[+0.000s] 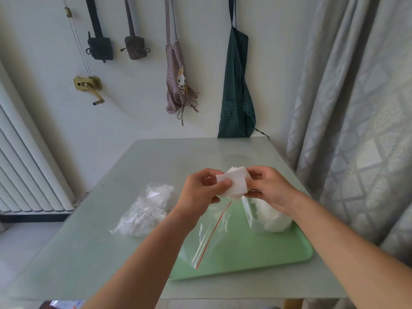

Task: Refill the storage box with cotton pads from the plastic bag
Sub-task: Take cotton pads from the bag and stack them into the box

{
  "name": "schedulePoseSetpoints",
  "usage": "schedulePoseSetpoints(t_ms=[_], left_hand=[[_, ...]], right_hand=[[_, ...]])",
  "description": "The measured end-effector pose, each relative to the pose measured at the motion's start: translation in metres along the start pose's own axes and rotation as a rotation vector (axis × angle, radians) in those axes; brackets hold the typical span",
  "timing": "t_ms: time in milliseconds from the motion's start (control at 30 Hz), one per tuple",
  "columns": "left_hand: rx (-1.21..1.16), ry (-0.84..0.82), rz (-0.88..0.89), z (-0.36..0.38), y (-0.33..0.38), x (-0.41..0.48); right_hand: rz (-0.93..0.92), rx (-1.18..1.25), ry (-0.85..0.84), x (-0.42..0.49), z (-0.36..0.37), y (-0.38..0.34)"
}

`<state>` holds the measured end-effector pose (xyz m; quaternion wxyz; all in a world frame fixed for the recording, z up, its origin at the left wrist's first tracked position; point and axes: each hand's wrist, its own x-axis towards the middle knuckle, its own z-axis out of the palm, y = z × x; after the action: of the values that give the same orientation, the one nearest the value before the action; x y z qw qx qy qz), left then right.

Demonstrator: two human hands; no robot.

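My left grip (200,190) and right grip (269,188) pinch the stack of cotton pads (235,182) above the plastic bag (214,233), squaring its edges, I reckon, before loading.

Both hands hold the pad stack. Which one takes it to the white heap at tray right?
Right, probably. The right hand grips the pad stack and hangs just above the white heap on the green tray; the left hand would have to cross over.
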<state>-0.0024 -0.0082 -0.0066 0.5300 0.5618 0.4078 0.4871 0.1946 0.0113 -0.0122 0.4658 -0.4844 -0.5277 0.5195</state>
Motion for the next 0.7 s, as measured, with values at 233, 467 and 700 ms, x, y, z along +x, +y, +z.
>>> schedulePoseSetpoints(t_ms=[233,467,700], left_hand=[[0.035,0.142,-0.018,0.033,-0.01,0.007],[0.131,0.204,0.031,0.065,-0.018,0.02],[0.203,0.22,0.102,0.087,-0.027,0.036]], right_hand=[[0.02,0.094,-0.019,-0.005,-0.013,0.003],[0.106,0.202,-0.058,-0.012,-0.037,-0.004],[0.053,0.064,-0.031,-0.012,-0.068,0.001]])
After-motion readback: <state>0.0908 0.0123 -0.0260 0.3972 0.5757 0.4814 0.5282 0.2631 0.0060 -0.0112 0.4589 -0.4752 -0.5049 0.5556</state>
